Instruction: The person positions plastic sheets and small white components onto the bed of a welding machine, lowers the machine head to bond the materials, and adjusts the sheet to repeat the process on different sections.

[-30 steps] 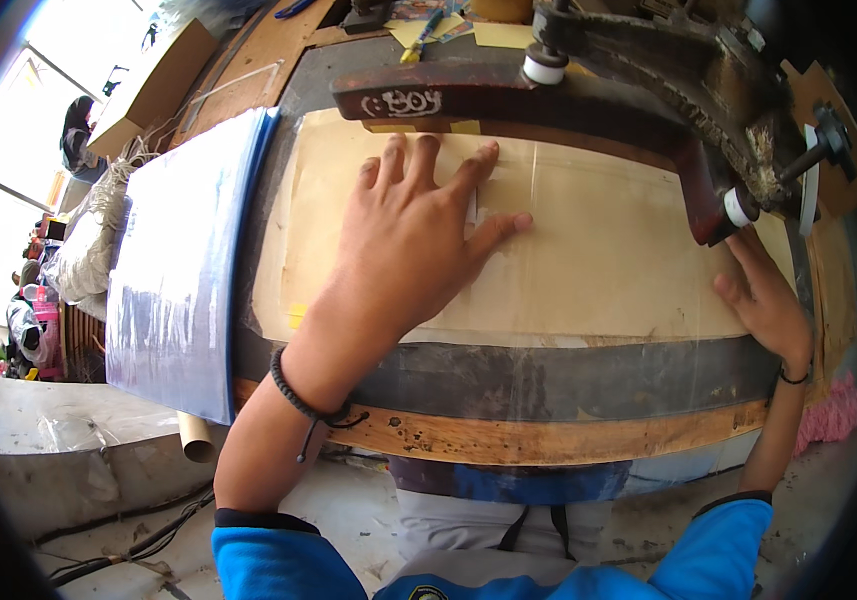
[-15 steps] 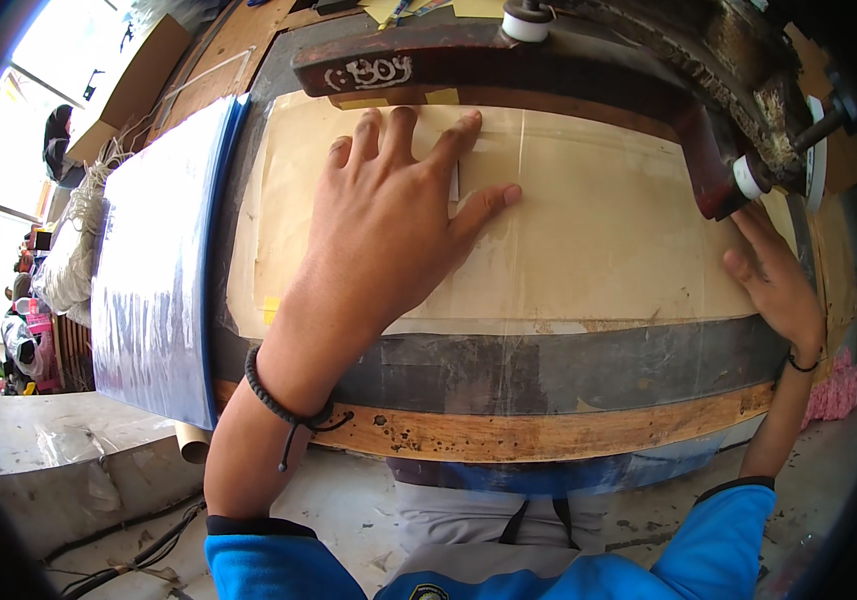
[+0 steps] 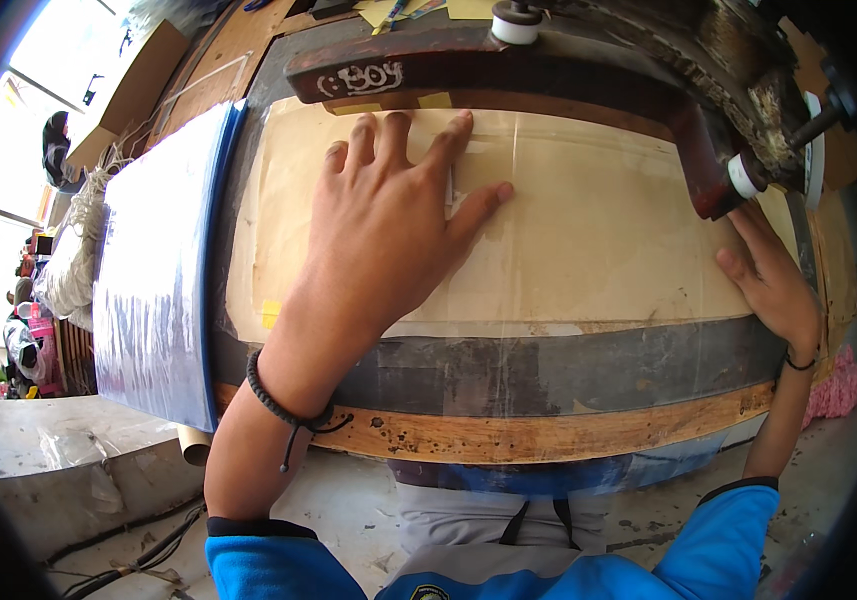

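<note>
Blue sleeves (image 3: 278, 562) nearest you, then the wooden edge (image 3: 498, 438). Past that, the tan sheet (image 3: 598, 230) lies on the dark tabletop (image 3: 568, 368), your left hand (image 3: 383, 225) spread open over it, gripping nothing. Right hand's (image 3: 773, 285) by its right end, fingertips behind the red-brown bar (image 3: 528, 72), so can't tell its grip tbh.

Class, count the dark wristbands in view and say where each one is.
2: a braided wristband around the wrist of the left hand, and a thinner wristband around that of the right hand.

Wooden bench (image 3: 393, 430), tan sheet (image 3: 608, 230); apparently plastic sheets (image 3: 153, 270)
</note>
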Action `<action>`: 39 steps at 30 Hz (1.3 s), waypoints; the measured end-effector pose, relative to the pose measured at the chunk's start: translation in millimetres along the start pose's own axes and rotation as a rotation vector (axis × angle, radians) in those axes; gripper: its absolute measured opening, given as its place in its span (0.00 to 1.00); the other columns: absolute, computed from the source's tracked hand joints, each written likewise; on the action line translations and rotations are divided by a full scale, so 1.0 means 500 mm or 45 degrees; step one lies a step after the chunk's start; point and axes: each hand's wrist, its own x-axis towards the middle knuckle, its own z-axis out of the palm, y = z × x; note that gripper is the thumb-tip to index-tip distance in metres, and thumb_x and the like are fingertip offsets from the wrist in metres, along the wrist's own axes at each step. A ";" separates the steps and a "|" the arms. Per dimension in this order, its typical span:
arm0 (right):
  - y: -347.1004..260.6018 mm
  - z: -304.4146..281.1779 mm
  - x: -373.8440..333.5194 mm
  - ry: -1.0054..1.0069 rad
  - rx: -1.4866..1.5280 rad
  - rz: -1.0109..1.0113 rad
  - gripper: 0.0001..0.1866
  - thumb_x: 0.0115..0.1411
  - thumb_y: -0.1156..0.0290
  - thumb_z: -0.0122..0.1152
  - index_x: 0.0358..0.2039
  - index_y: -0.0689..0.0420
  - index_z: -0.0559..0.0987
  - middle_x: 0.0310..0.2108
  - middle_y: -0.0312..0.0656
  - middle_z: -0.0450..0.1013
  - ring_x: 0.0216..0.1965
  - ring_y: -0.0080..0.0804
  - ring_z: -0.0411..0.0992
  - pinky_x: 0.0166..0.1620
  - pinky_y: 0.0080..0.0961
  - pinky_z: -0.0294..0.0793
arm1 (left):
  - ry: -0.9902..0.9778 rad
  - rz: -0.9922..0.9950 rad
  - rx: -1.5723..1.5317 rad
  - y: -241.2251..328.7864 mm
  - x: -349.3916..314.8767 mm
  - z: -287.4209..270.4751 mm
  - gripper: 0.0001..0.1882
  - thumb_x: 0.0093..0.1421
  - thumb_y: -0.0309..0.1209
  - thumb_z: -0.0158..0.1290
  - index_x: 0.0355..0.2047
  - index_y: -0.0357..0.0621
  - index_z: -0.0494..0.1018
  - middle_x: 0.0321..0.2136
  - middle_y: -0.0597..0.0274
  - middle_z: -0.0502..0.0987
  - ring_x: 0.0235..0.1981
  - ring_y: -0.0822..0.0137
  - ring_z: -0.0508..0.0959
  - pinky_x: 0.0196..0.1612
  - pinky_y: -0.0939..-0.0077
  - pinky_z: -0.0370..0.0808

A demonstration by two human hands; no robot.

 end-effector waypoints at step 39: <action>0.009 0.004 0.005 0.166 0.054 -0.255 0.32 0.67 0.62 0.57 0.68 0.55 0.62 0.70 0.45 0.57 0.71 0.43 0.55 0.70 0.35 0.54 | -0.167 -0.069 0.089 0.016 0.004 -0.017 0.32 0.66 0.56 0.48 0.64 0.52 0.68 0.63 0.38 0.66 0.65 0.42 0.65 0.65 0.55 0.63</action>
